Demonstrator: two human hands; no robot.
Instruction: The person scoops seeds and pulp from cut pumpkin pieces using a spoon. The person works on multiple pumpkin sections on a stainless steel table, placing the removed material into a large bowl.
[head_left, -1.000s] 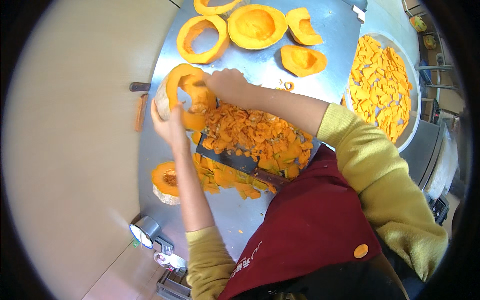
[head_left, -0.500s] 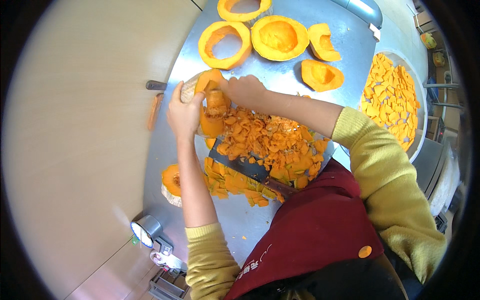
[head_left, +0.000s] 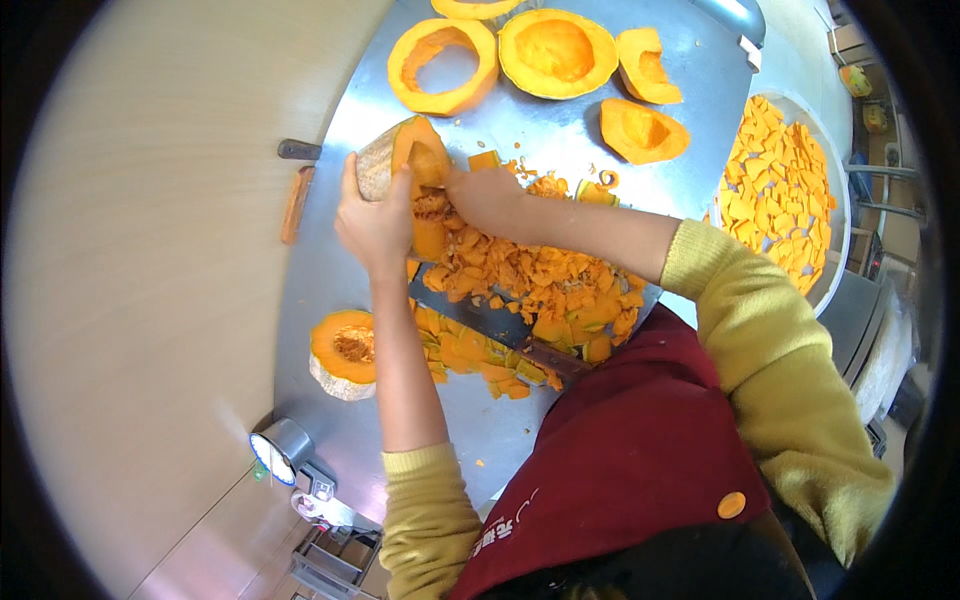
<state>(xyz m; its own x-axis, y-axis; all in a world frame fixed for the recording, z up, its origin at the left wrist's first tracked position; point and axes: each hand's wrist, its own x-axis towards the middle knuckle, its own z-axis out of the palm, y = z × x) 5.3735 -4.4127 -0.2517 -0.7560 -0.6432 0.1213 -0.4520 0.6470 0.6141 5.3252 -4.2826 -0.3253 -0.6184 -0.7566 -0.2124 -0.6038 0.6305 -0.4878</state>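
Observation:
My left hand (head_left: 376, 222) grips a hollow pumpkin piece (head_left: 380, 166) by its rind and tilts its cut opening to the right. Against that opening, my right hand (head_left: 488, 204) is closed, its fingertips at the orange inner wall; what it holds, if anything, is hidden. Stringy pulp and seeds show in the hollow. Just below and right of both hands lies a heap of pumpkin scraps and pulp (head_left: 545, 285). A dark, wide-bladed cleaver (head_left: 478, 314) rests partly under the heap, its handle toward my apron.
Scooped pumpkin rings and halves (head_left: 558, 55) lie along the far side of the metal table (head_left: 470, 425). A seeded pumpkin piece (head_left: 343, 383) sits left of my left forearm. To the right stands a round tub (head_left: 840, 250) of pumpkin slices. A knife handle (head_left: 299, 150) juts past the left edge.
My right hand has moved down and slightly right along the pumpkin's opening. The pumpkin piece has tipped slightly, and the view has shifted a little. My left hand keeps its hold.

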